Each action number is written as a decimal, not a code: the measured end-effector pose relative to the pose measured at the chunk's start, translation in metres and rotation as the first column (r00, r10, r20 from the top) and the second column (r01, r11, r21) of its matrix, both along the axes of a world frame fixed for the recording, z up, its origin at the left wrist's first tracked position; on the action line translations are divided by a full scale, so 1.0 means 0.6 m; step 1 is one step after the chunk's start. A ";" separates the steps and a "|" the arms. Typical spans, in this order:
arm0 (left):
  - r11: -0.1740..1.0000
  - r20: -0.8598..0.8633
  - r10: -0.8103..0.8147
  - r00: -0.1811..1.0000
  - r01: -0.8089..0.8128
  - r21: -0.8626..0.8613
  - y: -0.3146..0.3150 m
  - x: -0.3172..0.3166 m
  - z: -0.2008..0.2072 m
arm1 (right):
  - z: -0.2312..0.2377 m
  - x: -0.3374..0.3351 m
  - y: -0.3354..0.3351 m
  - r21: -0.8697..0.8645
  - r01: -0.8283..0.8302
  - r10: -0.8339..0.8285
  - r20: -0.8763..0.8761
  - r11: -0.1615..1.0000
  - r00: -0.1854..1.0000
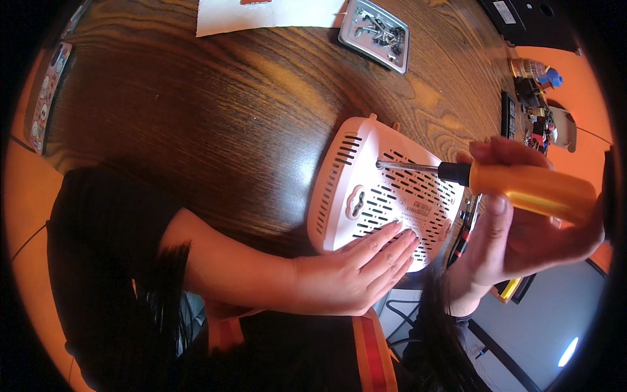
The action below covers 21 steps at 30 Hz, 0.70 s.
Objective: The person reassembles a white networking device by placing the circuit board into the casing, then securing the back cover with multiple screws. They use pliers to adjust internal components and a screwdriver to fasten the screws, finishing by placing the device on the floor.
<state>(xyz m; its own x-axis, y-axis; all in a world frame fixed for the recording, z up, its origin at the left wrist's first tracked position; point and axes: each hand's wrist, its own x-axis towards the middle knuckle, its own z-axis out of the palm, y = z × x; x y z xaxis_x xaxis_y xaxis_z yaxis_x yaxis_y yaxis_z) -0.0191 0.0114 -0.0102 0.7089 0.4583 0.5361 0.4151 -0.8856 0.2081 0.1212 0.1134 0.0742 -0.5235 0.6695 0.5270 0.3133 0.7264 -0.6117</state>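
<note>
While resting the left hand (346, 277) on the lower part of a white vented casing (392, 196) in the head view, holding a screwdriver (532, 187) in the right hand (519, 236). On the left, laid flat with fingers outstretched over the slots, clasping nothing. On the right, wrapped firmly round the orange-yellow handle, with the thumb against its side. Reaching leftward from the handle with a metal shaft, and meeting the casing with the tip at a round hole near its upper-left corner; impossible to see past the tip. As for the casing, lying slotted face up on the dark wood-grain table (215, 98), right of centre and near the person. Farther back, easy to see a shallow grey tray (353, 36) with small screws (386, 36) heaped loosely in it, just beside a white sheet of paper (287, 15).
</note>
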 end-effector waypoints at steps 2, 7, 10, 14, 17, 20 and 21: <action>1.000 0.000 -0.014 1.000 0.014 -0.013 -0.002 -0.004 0.001 | -0.004 -0.001 -0.004 -0.019 -0.009 0.009 -0.027 1.000 1.000; 1.000 0.015 0.017 1.000 -0.017 0.007 -0.001 0.001 -0.001 | -0.004 -0.004 -0.003 -0.098 -0.189 0.177 -0.121 0.977 0.977; 1.000 0.007 0.013 1.000 -0.013 0.010 -0.002 0.000 -0.003 | -0.001 -0.012 0.002 -0.108 -0.082 0.067 -0.131 0.991 0.989; 1.000 -0.014 0.001 1.000 -0.001 0.002 -0.004 -0.002 -0.003 | -0.012 -0.027 -0.017 0.033 0.090 -0.087 -0.075 0.995 0.993; 1.000 -0.027 -0.021 0.999 0.020 -0.012 -0.002 -0.002 -0.001 | -0.026 -0.012 -0.028 0.054 0.068 -0.059 -0.155 0.996 0.986; 0.999 -0.011 -0.010 1.000 0.010 0.051 0.005 0.000 -0.001 | -0.035 0.035 -0.009 -0.096 0.204 -0.224 -0.520 0.974 0.824; 1.000 -0.006 -0.006 1.000 0.006 0.016 0.004 0.000 0.002 | -0.037 0.055 0.006 -0.222 0.129 -0.245 -0.643 0.966 0.726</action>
<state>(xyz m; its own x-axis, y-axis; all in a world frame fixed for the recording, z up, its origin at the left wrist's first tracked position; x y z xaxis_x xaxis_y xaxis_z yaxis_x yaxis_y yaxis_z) -0.0191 0.0141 -0.0088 0.7149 0.4453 0.5391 0.4110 -0.8914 0.1911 0.1544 0.1173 0.0520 0.0629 0.8162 0.5744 -0.0920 0.5778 -0.8110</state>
